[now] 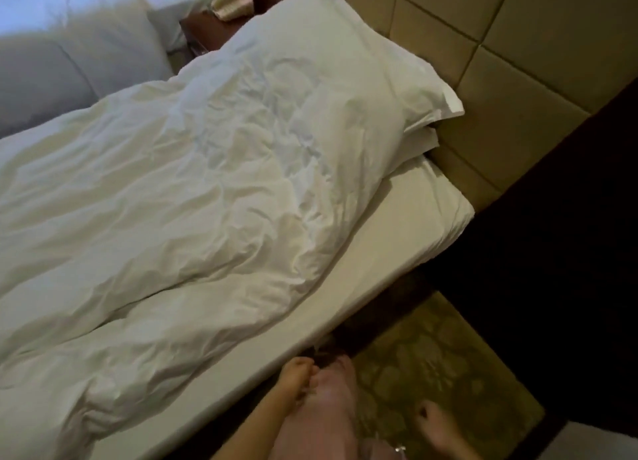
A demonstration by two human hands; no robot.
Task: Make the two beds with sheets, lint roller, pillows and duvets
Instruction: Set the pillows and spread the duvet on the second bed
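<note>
White duvet [193, 197] rumpled, right hand [436, 427] loosely spread, empty, left hand [295, 382] blurred

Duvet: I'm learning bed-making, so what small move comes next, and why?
Probably tug the duvet toward the near edge: it lies wrinkled and leaves a strip of sheet bare along that side.
</note>
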